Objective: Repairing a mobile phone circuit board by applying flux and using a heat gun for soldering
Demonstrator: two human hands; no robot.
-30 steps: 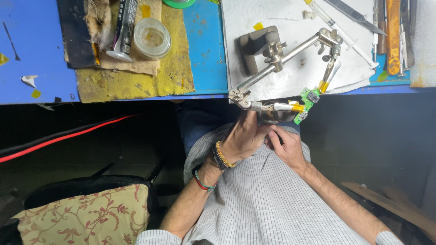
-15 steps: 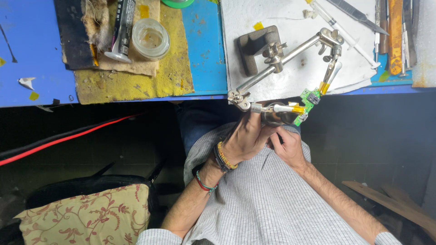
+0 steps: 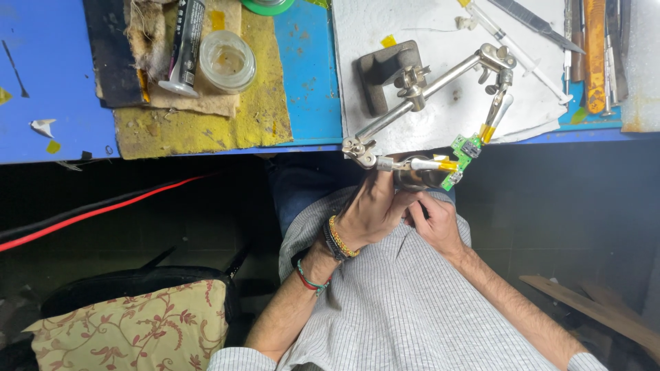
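Fingers of left hand curled around the helping-hands clamp arm | right hand fingers bent just below it, grip can't be told | small green circuit board clipped between two clamps, past the blue table edge, above the lap

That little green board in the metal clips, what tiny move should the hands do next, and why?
Probably lift the left hand a little nearer to the green board. The board sits pinched between the clips of the metal stand, but both hands, the right hand too, bunch just below the lower clip, not touching the board.
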